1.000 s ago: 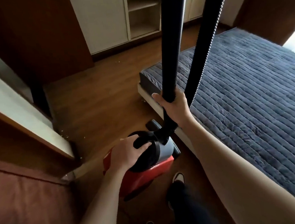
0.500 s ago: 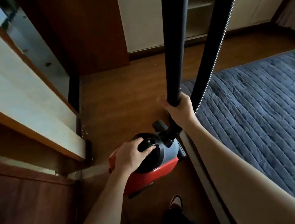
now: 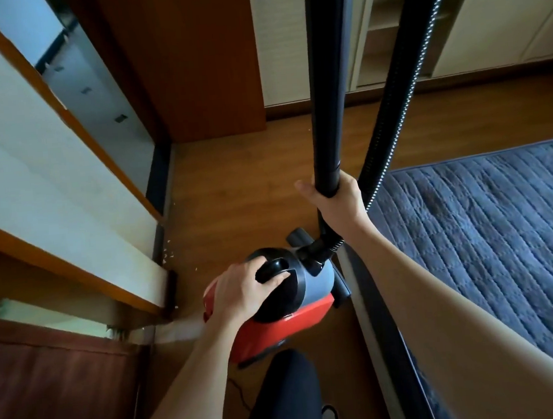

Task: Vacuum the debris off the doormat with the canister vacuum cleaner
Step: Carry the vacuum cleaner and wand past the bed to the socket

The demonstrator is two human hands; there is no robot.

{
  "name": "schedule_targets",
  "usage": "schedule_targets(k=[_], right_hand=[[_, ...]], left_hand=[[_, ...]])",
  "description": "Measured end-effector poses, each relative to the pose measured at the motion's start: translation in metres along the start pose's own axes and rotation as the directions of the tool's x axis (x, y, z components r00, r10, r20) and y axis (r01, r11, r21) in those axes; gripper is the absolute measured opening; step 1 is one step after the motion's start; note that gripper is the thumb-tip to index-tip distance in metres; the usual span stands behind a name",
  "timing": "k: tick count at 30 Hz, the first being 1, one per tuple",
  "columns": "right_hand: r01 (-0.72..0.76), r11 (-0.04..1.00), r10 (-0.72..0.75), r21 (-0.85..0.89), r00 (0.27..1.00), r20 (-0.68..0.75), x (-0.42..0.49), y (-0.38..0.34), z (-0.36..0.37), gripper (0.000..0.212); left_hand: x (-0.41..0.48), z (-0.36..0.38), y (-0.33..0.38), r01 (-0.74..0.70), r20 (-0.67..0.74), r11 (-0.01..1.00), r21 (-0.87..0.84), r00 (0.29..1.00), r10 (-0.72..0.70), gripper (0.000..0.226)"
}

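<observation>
A red and grey canister vacuum (image 3: 297, 320) sits low over the wooden floor between a door and a bed. My left hand (image 3: 245, 291) grips its black top handle. My right hand (image 3: 334, 201) holds the upright black wand (image 3: 328, 83) near its lower end. The ribbed black hose (image 3: 400, 77) runs up beside the wand and loops down to the canister's front. Small pale bits of debris (image 3: 167, 251) lie on the floor by the door's lower corner. No doormat is in view.
An open white door with wooden edging (image 3: 69, 205) stands close on the left. A bed with a dark blue quilted cover (image 3: 488, 225) fills the right. White cupboards and shelves (image 3: 387, 35) line the far wall. My dark trouser leg (image 3: 283, 397) is below the canister.
My view has swung left and forward, so the bed now sits further right and the door looms larger. Both hands keep the same holds on the handle and wand.
</observation>
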State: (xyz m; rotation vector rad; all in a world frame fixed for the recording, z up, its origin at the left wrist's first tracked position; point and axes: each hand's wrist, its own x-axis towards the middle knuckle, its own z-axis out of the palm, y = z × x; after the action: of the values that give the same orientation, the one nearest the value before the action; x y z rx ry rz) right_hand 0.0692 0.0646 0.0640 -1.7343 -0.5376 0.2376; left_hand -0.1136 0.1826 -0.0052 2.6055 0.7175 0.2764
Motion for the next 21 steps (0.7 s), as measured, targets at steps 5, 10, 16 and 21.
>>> schedule_targets(k=[5, 10, 16, 21], right_hand=[[0.007, 1.0, -0.008, 0.025, 1.0, 0.024, 0.05, 0.01, 0.003, 0.043], [0.007, 1.0, -0.008, 0.025, 0.999, 0.047, 0.125, 0.022, 0.018, 0.039], [-0.008, 1.0, 0.008, -0.02, 1.0, 0.016, 0.249, 0.03, 0.052, 0.042], [-0.009, 1.0, 0.009, -0.026, 1.0, -0.018, 0.342, 0.034, 0.078, 0.039]], left_hand=[[0.049, 0.012, -0.002, 0.016, 0.013, 1.0, -0.01, 1.0, -0.016, 0.05], [0.125, 0.023, -0.014, 0.009, 0.025, 0.999, -0.041, 1.0, -0.008, 0.067], [0.257, 0.026, -0.044, -0.029, 0.061, 0.995, -0.097, 0.998, 0.035, 0.062], [0.356, 0.016, -0.063, -0.094, 0.077, 0.992, -0.084, 0.992, 0.101, 0.063]])
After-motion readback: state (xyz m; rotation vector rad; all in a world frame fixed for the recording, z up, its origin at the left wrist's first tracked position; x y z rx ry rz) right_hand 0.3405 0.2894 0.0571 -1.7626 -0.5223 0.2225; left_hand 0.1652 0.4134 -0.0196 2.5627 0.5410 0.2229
